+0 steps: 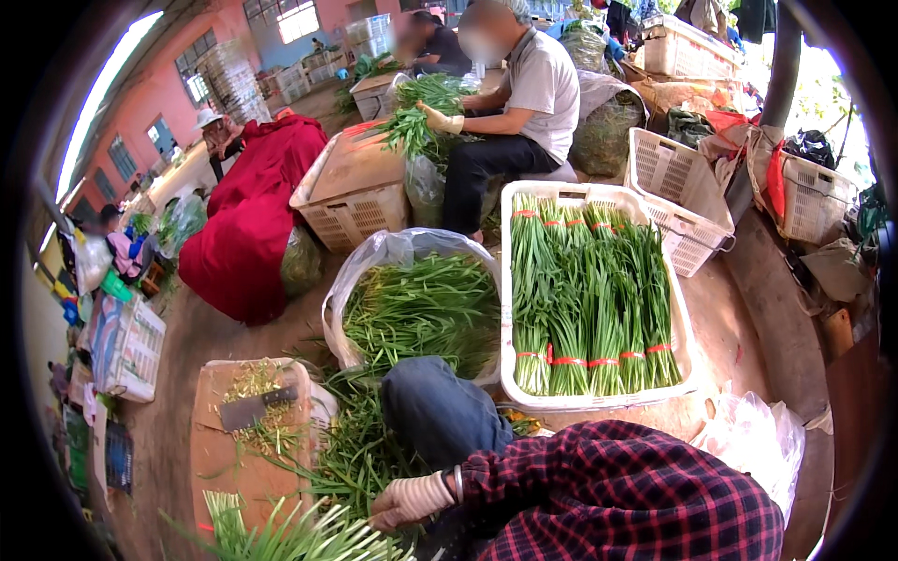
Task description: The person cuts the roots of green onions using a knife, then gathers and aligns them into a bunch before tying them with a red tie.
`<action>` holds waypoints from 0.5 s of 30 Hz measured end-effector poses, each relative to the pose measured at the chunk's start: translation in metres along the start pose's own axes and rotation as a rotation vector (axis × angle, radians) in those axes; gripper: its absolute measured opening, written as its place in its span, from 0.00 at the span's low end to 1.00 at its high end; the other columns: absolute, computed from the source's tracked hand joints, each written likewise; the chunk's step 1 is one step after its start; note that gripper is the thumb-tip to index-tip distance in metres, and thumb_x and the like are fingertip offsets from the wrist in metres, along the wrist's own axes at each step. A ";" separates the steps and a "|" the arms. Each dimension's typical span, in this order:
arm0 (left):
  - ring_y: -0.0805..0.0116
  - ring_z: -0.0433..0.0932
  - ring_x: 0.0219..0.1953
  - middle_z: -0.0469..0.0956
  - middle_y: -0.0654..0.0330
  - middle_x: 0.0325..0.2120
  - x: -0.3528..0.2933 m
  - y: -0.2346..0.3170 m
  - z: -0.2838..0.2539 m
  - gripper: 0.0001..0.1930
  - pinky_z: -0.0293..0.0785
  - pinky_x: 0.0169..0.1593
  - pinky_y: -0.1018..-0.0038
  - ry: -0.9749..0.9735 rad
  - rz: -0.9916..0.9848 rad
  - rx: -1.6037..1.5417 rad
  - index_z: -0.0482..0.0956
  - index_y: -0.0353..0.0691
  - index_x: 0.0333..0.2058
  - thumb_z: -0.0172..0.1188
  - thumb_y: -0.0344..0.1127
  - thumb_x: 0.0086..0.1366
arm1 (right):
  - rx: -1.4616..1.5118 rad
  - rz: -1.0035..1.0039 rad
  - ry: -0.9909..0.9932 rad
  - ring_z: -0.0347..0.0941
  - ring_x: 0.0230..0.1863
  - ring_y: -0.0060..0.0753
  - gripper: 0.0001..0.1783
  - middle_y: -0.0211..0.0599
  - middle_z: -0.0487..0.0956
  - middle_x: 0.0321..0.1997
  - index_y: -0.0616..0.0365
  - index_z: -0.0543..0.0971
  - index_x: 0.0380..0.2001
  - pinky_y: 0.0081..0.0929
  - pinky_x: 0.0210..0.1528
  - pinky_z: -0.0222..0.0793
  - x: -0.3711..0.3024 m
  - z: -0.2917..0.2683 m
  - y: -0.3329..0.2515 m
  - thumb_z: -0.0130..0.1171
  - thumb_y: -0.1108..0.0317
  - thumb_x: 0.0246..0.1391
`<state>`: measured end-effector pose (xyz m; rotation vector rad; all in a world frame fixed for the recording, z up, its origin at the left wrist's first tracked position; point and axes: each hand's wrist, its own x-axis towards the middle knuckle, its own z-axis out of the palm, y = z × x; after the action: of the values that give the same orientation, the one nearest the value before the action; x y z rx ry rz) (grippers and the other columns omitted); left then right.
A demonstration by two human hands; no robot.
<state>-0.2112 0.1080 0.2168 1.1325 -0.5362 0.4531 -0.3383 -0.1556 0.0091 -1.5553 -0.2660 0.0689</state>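
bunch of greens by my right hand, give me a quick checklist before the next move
1. Right hand at the bunch of greens: ok; whether it grips firmly, cannot tell.
2. Left hand in view: not ok, it does not show.
3. Cleaver lying apart from the right hand: ok.
4. Brown board free of trimmings: not ok, they lie around the cleaver.
5. Bundles in the white crate banded: ok, red bands show.
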 end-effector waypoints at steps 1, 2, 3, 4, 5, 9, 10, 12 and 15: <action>0.64 0.75 0.34 0.75 0.61 0.28 0.001 0.001 0.001 0.16 0.73 0.43 0.67 -0.001 0.001 -0.005 0.74 0.42 0.34 0.51 0.49 0.64 | 0.167 -0.073 0.093 0.70 0.28 0.23 0.15 0.28 0.78 0.26 0.59 0.79 0.38 0.25 0.33 0.68 -0.005 0.000 0.020 0.52 0.59 0.61; 0.64 0.75 0.34 0.75 0.61 0.28 0.000 0.000 0.002 0.16 0.73 0.42 0.67 -0.004 0.001 -0.008 0.74 0.42 0.33 0.51 0.49 0.64 | 0.165 0.252 0.131 0.70 0.29 0.21 0.15 0.26 0.78 0.28 0.58 0.80 0.39 0.23 0.34 0.68 -0.012 -0.005 0.039 0.51 0.59 0.61; 0.64 0.75 0.33 0.75 0.61 0.27 0.000 0.003 0.000 0.15 0.73 0.42 0.67 0.000 0.004 -0.011 0.74 0.42 0.33 0.51 0.49 0.64 | 0.067 0.359 0.093 0.73 0.33 0.27 0.16 0.34 0.79 0.32 0.58 0.79 0.41 0.28 0.37 0.69 -0.017 -0.008 0.032 0.52 0.58 0.61; 0.64 0.75 0.33 0.75 0.61 0.27 0.001 0.005 -0.001 0.15 0.73 0.42 0.68 0.002 0.007 -0.011 0.74 0.42 0.33 0.51 0.49 0.64 | -0.032 0.465 0.057 0.76 0.37 0.32 0.17 0.42 0.80 0.35 0.59 0.79 0.43 0.33 0.41 0.71 -0.020 -0.010 0.026 0.52 0.57 0.61; 0.64 0.75 0.33 0.75 0.61 0.27 0.001 0.005 -0.003 0.15 0.73 0.42 0.68 0.007 0.012 -0.015 0.74 0.42 0.33 0.51 0.49 0.64 | -0.472 0.339 -0.137 0.78 0.39 0.45 0.24 0.46 0.80 0.38 0.56 0.74 0.52 0.39 0.42 0.71 -0.019 -0.017 0.018 0.56 0.54 0.57; 0.64 0.75 0.32 0.74 0.62 0.26 0.005 0.020 -0.010 0.15 0.73 0.41 0.68 0.015 0.051 0.015 0.74 0.43 0.32 0.52 0.49 0.64 | -0.573 0.398 -0.135 0.74 0.47 0.55 0.45 0.51 0.77 0.47 0.52 0.59 0.64 0.43 0.46 0.71 -0.006 -0.017 -0.053 0.65 0.50 0.46; 0.64 0.75 0.32 0.74 0.62 0.26 0.005 0.020 -0.007 0.15 0.73 0.41 0.69 0.007 0.054 0.009 0.74 0.43 0.32 0.52 0.49 0.64 | -0.449 0.209 -0.007 0.75 0.50 0.47 0.43 0.51 0.76 0.51 0.53 0.60 0.64 0.38 0.48 0.72 -0.003 -0.019 -0.038 0.66 0.54 0.48; 0.64 0.75 0.31 0.74 0.62 0.25 0.004 0.022 -0.007 0.15 0.73 0.41 0.69 -0.015 0.064 -0.030 0.75 0.43 0.31 0.52 0.49 0.64 | 0.179 0.000 0.098 0.74 0.46 0.36 0.44 0.39 0.79 0.47 0.56 0.58 0.65 0.34 0.49 0.71 0.022 -0.013 0.002 0.66 0.58 0.47; 0.67 0.75 0.30 0.73 0.64 0.23 0.010 0.034 0.010 0.14 0.73 0.39 0.72 -0.114 -0.187 -0.260 0.74 0.45 0.27 0.51 0.48 0.65 | -0.192 -0.276 -0.300 0.72 0.45 0.25 0.21 0.34 0.79 0.45 0.62 0.72 0.50 0.27 0.50 0.69 0.039 -0.013 0.025 0.61 0.67 0.55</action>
<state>-0.2252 0.1120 0.2503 0.9511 -0.5652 0.1521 -0.2950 -0.1601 -0.0111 -1.6821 -0.7400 0.0616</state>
